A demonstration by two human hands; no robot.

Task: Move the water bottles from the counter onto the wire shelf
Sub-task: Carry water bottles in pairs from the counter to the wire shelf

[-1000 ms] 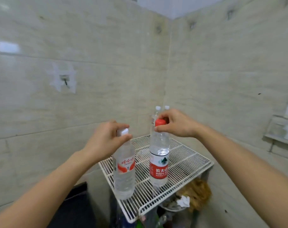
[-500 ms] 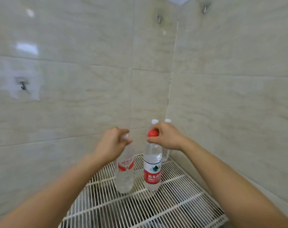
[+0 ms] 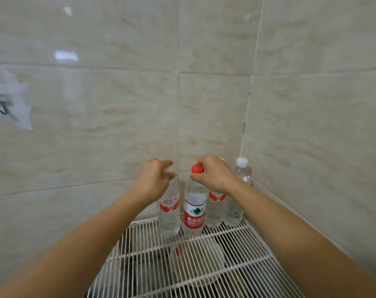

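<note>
The left hand [image 3: 153, 181] has its fingers curled over the top of the white-cap bottle [image 3: 168, 214]. The right hand [image 3: 215, 175] pinches the red-cap bottle [image 3: 194, 215] just under its cap. Both bottles stand upright at the back of the shelf [image 3: 152, 267], at 6 o'clock in the view, with the white-cap one at 9 o'clock of the red-cap one and just beside it. Their bases look set on the wires, but I cannot tell whether the hands are bearing any weight.

At 3 o'clock of the pair a third bottle [image 3: 215, 211] is half hidden behind the right wrist, and a corner bottle [image 3: 240, 186] stands past it against the wall [image 3: 311, 125]. A hook [image 3: 3, 108] hangs at 9 o'clock, and a pale basin [image 3: 196, 263] shows under the wires.

The bottles look full, so probably fairly heavy, with thin walls that would give if squeezed at the middle (the neck and cap are the stiff part). Holding them by the top suits setting them down straight. The narrow bases on spaced wires could rock, so I would ease the fingers off slowly.
</note>
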